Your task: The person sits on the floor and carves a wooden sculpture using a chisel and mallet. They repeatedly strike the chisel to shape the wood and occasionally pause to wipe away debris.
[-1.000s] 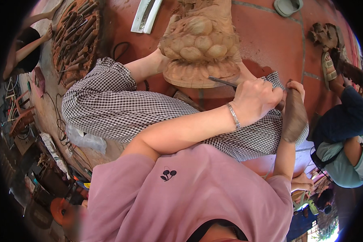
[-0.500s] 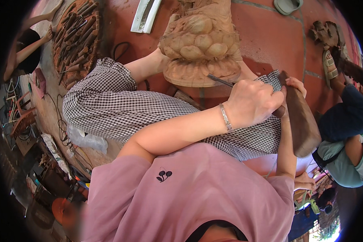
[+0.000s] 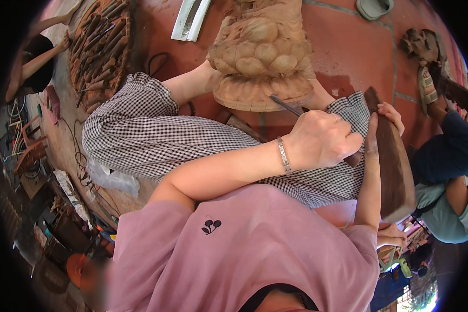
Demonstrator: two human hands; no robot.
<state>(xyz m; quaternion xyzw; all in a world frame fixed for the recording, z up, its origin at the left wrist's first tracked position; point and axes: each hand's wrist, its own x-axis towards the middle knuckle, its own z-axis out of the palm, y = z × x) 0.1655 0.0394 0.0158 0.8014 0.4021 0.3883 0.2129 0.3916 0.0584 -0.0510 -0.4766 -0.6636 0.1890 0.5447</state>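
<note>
My left hand [image 3: 322, 138], with a bracelet at its wrist, is closed around a chisel. The chisel's dark metal shaft [image 3: 286, 104] slants up and left, its tip at the rim of a carved wooden base. The butt of the chisel's wooden handle [image 3: 353, 159] pokes out below my fist. The brown wood carving [image 3: 262, 62] has rounded, petal-like bumps and stands between my legs. In my right hand [image 3: 387, 117] is a heavy wooden mallet [image 3: 396, 174], gripped near its narrow upper end. The mallet's thick body hangs to the right of the handle butt, apart from it.
A round tray [image 3: 122, 65] of many wood-handled tools lies at the upper left, near another person's arm [image 3: 39, 62]. A whitish channel-shaped piece [image 3: 191, 20] and a grey shoe [image 3: 374, 7] lie on the red tiles. Another person [image 3: 444, 151] sits at the right.
The mallet has moved right and slightly down, widening the gap to the chisel's handle. My left fist has tilted a little, with the chisel tip still at the carving's base.
</note>
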